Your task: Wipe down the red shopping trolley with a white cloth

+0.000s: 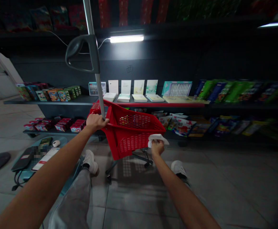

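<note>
A red plastic shopping cart [136,124] with perforated sides stands on wheels in front of me. My left hand [96,122] is closed on the cart's rim at its left end, beside the foot of a metal pole [100,92]. On the pole sits a dark grey loop-shaped handle [94,54]. A crumpled white cloth [156,137] is bunched in my right hand [158,148], just below the cart's right front corner. Whether the cloth touches the cart there, I cannot tell.
Behind the cart runs a dark shelf [83,100] with books, boxes and snack bags. Red boxes [63,124] fill the lower shelf at left. A teal stool [75,168] at left carries a phone [45,159] and other items. A lit tube lamp [126,38] hangs above.
</note>
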{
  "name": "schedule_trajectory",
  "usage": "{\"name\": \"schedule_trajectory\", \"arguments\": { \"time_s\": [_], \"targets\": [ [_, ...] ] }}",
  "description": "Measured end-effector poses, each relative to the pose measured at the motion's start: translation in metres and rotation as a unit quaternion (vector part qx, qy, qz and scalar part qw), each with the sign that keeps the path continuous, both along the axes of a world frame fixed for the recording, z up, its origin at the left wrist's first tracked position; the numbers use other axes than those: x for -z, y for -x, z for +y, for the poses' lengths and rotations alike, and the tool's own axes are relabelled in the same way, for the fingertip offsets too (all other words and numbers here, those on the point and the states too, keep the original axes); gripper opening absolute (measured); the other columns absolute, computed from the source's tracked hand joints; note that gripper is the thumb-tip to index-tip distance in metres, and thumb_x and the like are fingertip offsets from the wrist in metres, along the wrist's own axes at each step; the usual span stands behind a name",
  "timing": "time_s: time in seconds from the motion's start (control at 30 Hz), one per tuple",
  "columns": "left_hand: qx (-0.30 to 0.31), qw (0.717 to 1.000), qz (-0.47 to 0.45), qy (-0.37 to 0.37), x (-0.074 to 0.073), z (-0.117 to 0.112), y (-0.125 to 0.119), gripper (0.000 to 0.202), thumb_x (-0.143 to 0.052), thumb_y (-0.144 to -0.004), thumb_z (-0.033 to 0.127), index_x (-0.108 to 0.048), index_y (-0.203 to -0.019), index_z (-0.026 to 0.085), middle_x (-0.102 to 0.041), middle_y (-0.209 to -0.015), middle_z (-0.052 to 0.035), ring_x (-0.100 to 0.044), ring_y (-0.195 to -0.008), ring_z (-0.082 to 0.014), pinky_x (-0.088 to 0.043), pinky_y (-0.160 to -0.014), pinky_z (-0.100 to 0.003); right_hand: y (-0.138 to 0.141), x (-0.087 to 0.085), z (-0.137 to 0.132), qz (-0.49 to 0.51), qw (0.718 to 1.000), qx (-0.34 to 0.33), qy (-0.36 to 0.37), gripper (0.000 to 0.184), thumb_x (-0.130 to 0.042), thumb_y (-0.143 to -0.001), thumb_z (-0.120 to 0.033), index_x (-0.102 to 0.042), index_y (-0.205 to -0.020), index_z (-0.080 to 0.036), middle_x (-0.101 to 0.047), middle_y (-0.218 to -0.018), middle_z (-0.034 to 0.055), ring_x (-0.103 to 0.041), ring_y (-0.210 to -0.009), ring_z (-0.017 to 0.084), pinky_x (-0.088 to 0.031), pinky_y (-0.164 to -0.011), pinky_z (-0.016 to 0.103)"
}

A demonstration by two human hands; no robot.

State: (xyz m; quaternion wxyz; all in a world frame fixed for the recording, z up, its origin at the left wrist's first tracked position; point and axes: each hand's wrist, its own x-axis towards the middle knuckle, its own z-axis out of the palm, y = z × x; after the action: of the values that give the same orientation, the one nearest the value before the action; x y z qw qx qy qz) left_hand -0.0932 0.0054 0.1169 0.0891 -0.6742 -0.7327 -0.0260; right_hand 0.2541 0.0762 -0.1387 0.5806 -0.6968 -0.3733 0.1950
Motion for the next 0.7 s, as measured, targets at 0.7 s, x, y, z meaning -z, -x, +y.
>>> {"name": "schedule_trajectory", "arguments": {
  "time_s": [0.7],
  "targets": [
    [-0.002, 0.998, 0.052, -0.027, 0.008, 0.010, -0.008, 0.075, -0.033, -0.093, 0.069, -0.081, -0.106, 0.013, -0.077, -0.104, -0.0219, -0.072, -0.101, -0.0344, -0.049, -0.085, -0.039, 0.181, 0.011, -0.074, -0.396, 0.822, -0.373, -0.167, 0.037, -0.053, -0.096, -0.014, -0.071, -0.127, -0.022, -0.061, -0.133, 0.0140, -0.050, -0.133, 0.031, -0.041, -0.117, 0.047]
  ]
}}
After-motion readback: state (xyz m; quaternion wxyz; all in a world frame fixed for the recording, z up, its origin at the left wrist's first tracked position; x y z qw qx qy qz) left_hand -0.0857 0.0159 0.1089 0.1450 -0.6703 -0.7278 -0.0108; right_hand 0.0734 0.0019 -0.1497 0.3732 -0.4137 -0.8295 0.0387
